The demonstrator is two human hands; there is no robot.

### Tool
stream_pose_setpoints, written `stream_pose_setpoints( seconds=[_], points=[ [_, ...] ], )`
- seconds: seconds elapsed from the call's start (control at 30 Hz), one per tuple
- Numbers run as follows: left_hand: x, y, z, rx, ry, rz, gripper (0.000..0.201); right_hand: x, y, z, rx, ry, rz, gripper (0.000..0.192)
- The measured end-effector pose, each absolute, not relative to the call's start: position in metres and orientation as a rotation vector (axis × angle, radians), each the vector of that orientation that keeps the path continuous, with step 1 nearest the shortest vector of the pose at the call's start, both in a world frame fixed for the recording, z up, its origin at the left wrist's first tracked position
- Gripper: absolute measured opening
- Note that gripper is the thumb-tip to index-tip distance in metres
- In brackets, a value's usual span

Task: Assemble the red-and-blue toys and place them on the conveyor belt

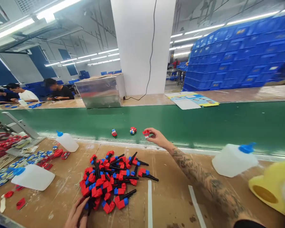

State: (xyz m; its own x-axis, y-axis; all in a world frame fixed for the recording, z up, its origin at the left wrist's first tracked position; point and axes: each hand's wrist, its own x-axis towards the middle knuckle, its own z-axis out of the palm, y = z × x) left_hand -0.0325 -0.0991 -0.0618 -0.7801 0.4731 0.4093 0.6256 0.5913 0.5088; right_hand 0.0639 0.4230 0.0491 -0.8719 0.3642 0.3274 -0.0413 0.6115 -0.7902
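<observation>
Over the green conveyor belt point(225, 122), my right hand point(156, 138) is stretched far forward, its fingers closed on a small red and white toy piece point(146, 134). Two similar toy pieces, one red, white and blue point(114, 132) and another point(133, 130), lie on the belt left of that hand. At the bottom edge, my left hand point(77, 212) rests against the near left side of a pile of red, blue and black toy parts point(106, 180). Its fingers are slightly apart, and the lower hand is cut off by the frame. Many pile parts have black rods sticking out.
White bottles with blue caps lie left point(36, 177), farther back point(67, 142) and right point(235, 160). A yellow object point(270, 183) is at far right. Blue crates point(228, 63) stand beyond the belt, near a metal box point(102, 90). Co-workers sit at far left.
</observation>
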Motion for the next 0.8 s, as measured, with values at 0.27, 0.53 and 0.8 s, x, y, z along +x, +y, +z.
stream_pose_setpoints(
  seconds=[0.27,0.53,0.8],
  points=[
    [-0.063,-0.093,-0.022,-0.962,-2.745,-1.192,0.048,0.198,0.348,0.065,-0.108,-1.719,1.932,0.048],
    [-0.03,-0.082,0.01,-0.148,-2.307,-2.077,0.052,0.253,0.341,0.012,-0.39,-1.021,2.337,0.042],
    [0.065,0.022,0.061,-0.672,-2.326,-2.758,0.049,0.247,0.344,-0.005,-0.295,-0.892,2.436,0.038]
  ],
)
